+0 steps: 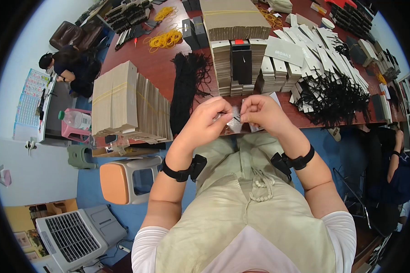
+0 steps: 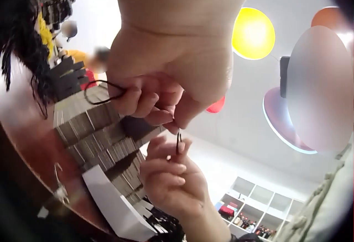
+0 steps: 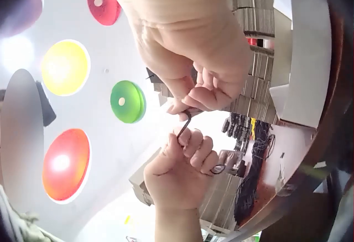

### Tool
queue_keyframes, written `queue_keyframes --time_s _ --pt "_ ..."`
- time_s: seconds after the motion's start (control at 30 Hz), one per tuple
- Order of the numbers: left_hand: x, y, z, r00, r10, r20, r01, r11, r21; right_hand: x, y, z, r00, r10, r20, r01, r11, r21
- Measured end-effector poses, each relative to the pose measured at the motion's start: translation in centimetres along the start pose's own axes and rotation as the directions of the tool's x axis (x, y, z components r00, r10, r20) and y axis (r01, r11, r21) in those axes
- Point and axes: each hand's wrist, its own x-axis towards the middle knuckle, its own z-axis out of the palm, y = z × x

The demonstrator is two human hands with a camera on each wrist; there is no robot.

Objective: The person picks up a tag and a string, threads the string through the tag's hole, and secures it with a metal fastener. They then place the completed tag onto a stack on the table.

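Observation:
Over the near table edge my left hand [image 1: 207, 122] and right hand [image 1: 266, 116] face each other, a small gap between their fingertips. Both pinch a thin black cord [image 3: 185, 126], which runs short and bent from one hand to the other. In the left wrist view, a loop of the cord sticks out from the curled fingers of my left hand [image 2: 160, 70]. My right hand [image 3: 188, 59] pinches the cord between thumb and finger. Beneath the hands lies a piece of clear plastic [image 1: 234, 123].
Banded stacks of grey card [image 1: 116, 98] stand left, with a bundle of black cords [image 1: 185, 86] beside them. Ahead are more card stacks [image 1: 234, 20] and a black box [image 1: 241, 66]. White strips with black cords [image 1: 335, 98] pile up right. Another person [image 1: 75, 68] is at the far left.

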Motion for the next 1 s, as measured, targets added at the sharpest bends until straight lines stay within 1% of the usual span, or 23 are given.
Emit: queue_keyframes --time_s 0.03,0.1,0.13,0.17,0.2,0.27,0.3,0.33,0.37,0.4,0.43,0.53,0.6,0.63,0.73,0.8,0.83,0.87,0.9,0.93,0.97,1.0 --pt "0.3 0.7 0.1 1.0 -0.023 0.02 0.024 0.999 -0.036 -0.2 -0.3 0.7 1.0 -0.016 0.007 0.016 0.998 -0.054" --pt "0.8 0.2 1.1 0.999 0.043 -0.024 -0.042 0.999 0.017 -0.4 -0.7 1.9 0.999 -0.049 -0.002 0.048 0.989 -0.143" --pt "1.0 0.0 1.4 0.996 0.077 -0.044 -0.075 0.996 0.045 -0.3 -0.5 1.8 0.997 -0.065 -0.029 0.06 0.989 -0.139" --pt "0.9 0.2 1.6 0.995 0.013 -0.099 -0.014 1.0 -0.009 -0.2 -0.2 1.5 0.995 -0.081 -0.057 0.072 0.988 -0.134" --pt "1.0 0.4 1.8 0.984 -0.007 -0.176 0.016 0.999 0.048 0.0 0.1 1.3 0.991 -0.097 -0.087 0.085 0.988 -0.13" --pt "1.2 0.8 2.1 0.944 -0.031 -0.328 0.085 0.985 0.151 0.5 1.1 0.8 0.988 -0.115 -0.106 0.114 0.993 -0.018" --pt "0.9 -0.1 2.6 0.909 -0.092 -0.406 0.119 0.992 0.042 0.6 1.3 0.6 0.985 -0.124 -0.117 0.129 0.991 0.037" --pt "0.6 -0.7 2.8 0.91 -0.22 -0.351 0.172 0.972 -0.162 0.7 1.3 0.5 0.983 -0.13 -0.131 0.14 0.988 0.064" --pt "0.1 -1.1 2.8 0.903 -0.334 -0.27 0.229 0.906 -0.355 0.7 1.3 0.5 0.98 -0.136 -0.146 0.151 0.984 0.092" --pt "-0.2 -1.2 2.8 0.887 -0.43 -0.167 0.287 0.799 -0.528 0.8 1.3 0.5 0.977 -0.141 -0.161 0.161 0.98 0.12" --pt "-0.4 -1.1 2.9 0.889 -0.452 -0.079 0.309 0.718 -0.624 0.8 1.3 0.6 0.978 -0.138 -0.158 0.158 0.98 0.118" --pt "-0.6 -1.1 3.2 0.886 -0.463 -0.016 0.35 0.693 -0.631 0.8 1.1 0.7 0.98 -0.135 -0.143 0.152 0.982 0.111" --pt "-0.7 -1.3 3.3 0.877 -0.478 0.039 0.377 0.637 -0.672 0.9 1.2 0.7 0.981 -0.141 -0.13 0.155 0.983 0.1" --pt "-0.7 -1.4 3.3 0.873 -0.484 0.067 0.39 0.609 -0.691 0.8 1.2 0.6 0.987 -0.131 -0.096 0.143 0.982 0.127" --pt "-0.9 -1.8 3.2 0.892 -0.41 0.19 0.397 0.507 -0.765 0.6 1.2 0.5 0.994 -0.113 0.002 0.109 0.968 0.228" --pt "-0.8 -1.1 3.2 0.908 -0.386 0.163 0.354 0.498 -0.792 0.5 1.4 0.3 0.991 -0.117 0.067 0.089 0.942 0.324" --pt "-0.7 -0.8 3.3 0.916 -0.373 0.15 0.332 0.493 -0.804 0.5 1.3 0.3 0.993 -0.079 0.088 0.04 0.924 0.38" --pt "-0.7 -1.1 3.4 0.935 -0.351 0.054 0.294 0.68 -0.672 0.4 1.1 0.3 0.993 -0.044 0.111 -0.009 0.901 0.434" --pt "-0.7 -1.5 3.5 0.951 -0.306 -0.035 0.249 0.83 -0.499 0.4 0.9 0.3 0.991 -0.01 0.136 -0.058 0.873 0.484" --pt "-0.7 -1.7 3.5 0.964 -0.242 -0.112 0.201 0.934 -0.296 0.4 0.7 0.2 0.993 0.023 0.117 -0.074 0.886 0.458" --pt "-0.7 -1.6 3.4 0.978 -0.132 -0.159 0.114 0.986 -0.119 0.5 0.5 -0.1 0.994 0.055 0.097 -0.092 0.897 0.432" --pt "-0.4 -1.0 3.1 0.982 -0.015 -0.186 0.027 0.998 0.064 0.5 0.4 -0.2 0.993 0.086 0.076 -0.11 0.907 0.407"
